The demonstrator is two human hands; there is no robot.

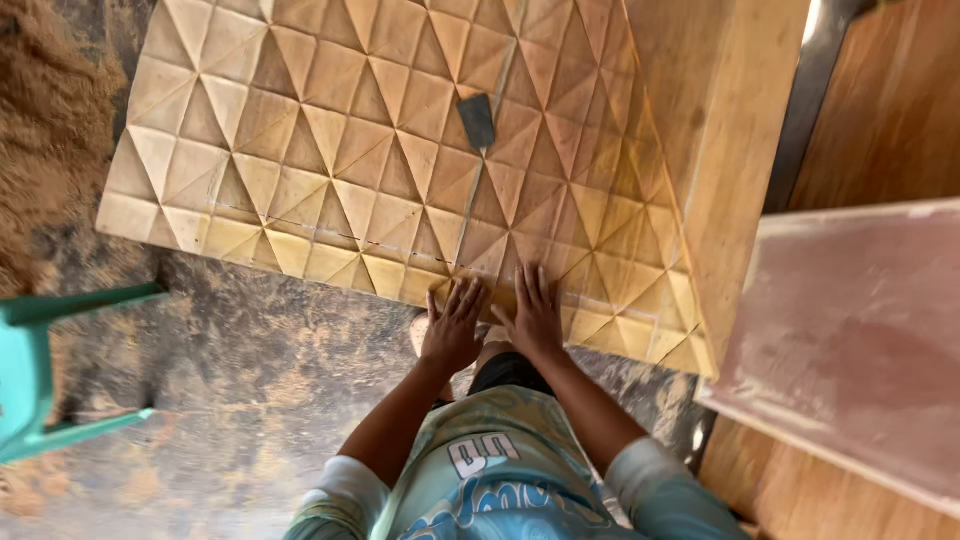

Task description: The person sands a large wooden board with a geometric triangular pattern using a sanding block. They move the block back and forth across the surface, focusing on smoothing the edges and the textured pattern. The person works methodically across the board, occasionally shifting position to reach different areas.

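Under the camera lies a large wooden panel, carved all over with raised triangle shapes in pale yellow wood. It rests flat above a dark, stained floor with sawdust on it. At the far left, a heap of brown sawdust is beside the left edge of the panel, and below it stands part of a turquoise plastic chair, apart from the panel.

At the near edge of the panel, a little right of its middle, both hands are pressed down. The left hand is fully open, palm down and fingers spread, flat on the carved wood, and it grips nothing. Just beside it, the right hand is also open and flat with fingers pointing to the far edge, holding nothing. The thumbs are almost touching. Both forearms come from light blue-green sleeves.

Farther up the panel, near its middle, a small dark grey flat piece, maybe sandpaper, lies alone on the carving, well apart from the hands.

At the right edge of the panel a smooth wooden board joins it. Farther right is a reddish-pink flat board with a pale rim.
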